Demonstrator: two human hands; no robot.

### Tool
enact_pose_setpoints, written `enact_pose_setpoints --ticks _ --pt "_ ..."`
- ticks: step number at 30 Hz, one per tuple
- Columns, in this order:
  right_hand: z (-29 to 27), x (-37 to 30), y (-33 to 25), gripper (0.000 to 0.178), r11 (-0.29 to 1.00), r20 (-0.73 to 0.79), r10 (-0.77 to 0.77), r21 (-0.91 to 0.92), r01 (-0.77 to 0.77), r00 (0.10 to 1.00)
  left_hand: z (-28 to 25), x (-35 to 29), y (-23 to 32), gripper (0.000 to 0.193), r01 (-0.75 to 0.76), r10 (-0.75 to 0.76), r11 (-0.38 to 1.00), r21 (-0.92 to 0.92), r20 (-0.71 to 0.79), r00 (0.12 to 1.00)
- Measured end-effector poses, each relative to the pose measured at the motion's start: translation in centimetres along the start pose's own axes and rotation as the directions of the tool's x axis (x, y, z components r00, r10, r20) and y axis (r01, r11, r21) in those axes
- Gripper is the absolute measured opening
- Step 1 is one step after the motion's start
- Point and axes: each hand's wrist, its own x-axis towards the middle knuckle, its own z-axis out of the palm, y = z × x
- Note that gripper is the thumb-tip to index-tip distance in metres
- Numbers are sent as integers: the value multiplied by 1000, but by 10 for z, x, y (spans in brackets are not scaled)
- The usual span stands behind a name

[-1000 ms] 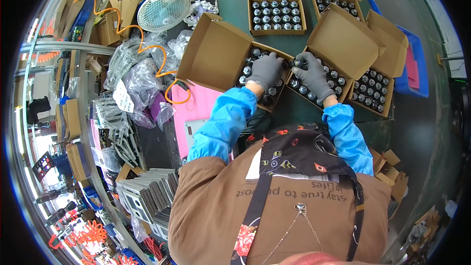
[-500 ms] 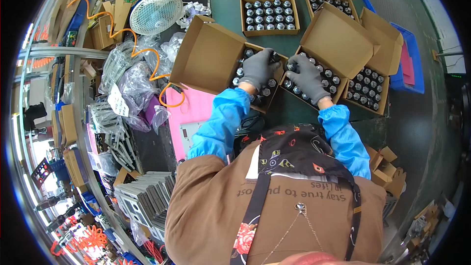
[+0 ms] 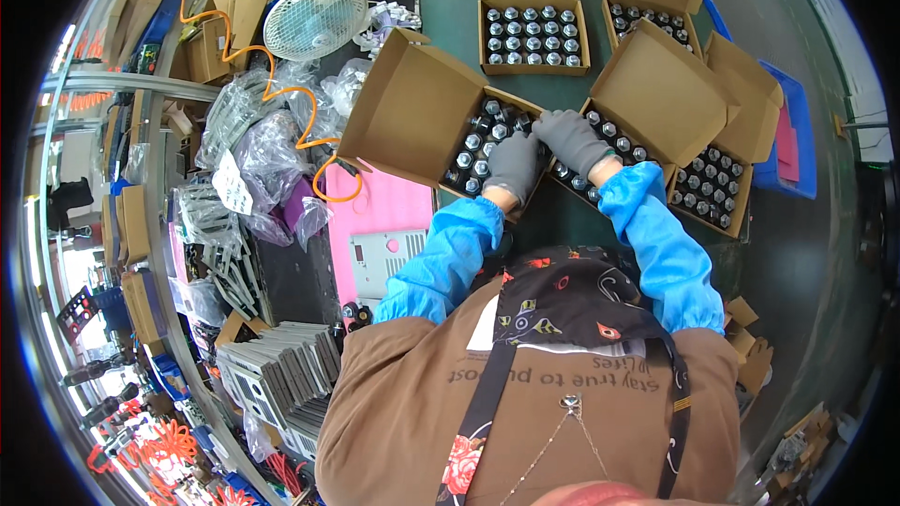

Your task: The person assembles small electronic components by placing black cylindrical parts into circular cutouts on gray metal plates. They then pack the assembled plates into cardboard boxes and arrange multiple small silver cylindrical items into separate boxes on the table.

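My left hand, in a grey glove, is over the right part of an open cardboard box. Its fingers are curled among black cylindrical pieces with silver hexagonal tops. My right hand, gloved alike, reaches across from a second open box to the right edge of the first. Its fingers are pressed together close to my left fingertips. What either hand grips is hidden. Similar pieces stand in the second box, partly under my right wrist.
Further open boxes of such pieces stand at the back and right. A blue bin sits beyond the right one. Leftward are a pink sheet, a grey panel, plastic bags, a fan and an orange coiled hose.
My right hand has moved left and slightly up, from the second box to the first box's edge. My left hand has shifted lower and right, uncovering more pieces. The whole view has shifted slightly.
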Motion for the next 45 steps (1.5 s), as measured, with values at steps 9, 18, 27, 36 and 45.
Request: enact_pose_setpoints --ticks 9,18,27,36,45 --pt "-26 22 -21 10 986 14 7 -168 -4 1000 -51 -19 -46 25 123 -167 977 -177 -263 950" --pt "47 44 -35 21 983 -2 95 -156 -94 995 -51 38 -49 32 15 4 975 221 -88 996" --pt "12 25 -23 15 984 -179 -49 -179 17 983 -44 69 -51 31 47 -37 961 271 -42 998" --pt "-27 -11 -16 31 468 -128 679 834 -293 722 -72 45 -20 55 186 -188 979 -82 -14 982" --pt "-16 -5 -14 29 424 48 557 842 -333 829 -71 32 -62 34 38 -117 782 -622 -85 989"
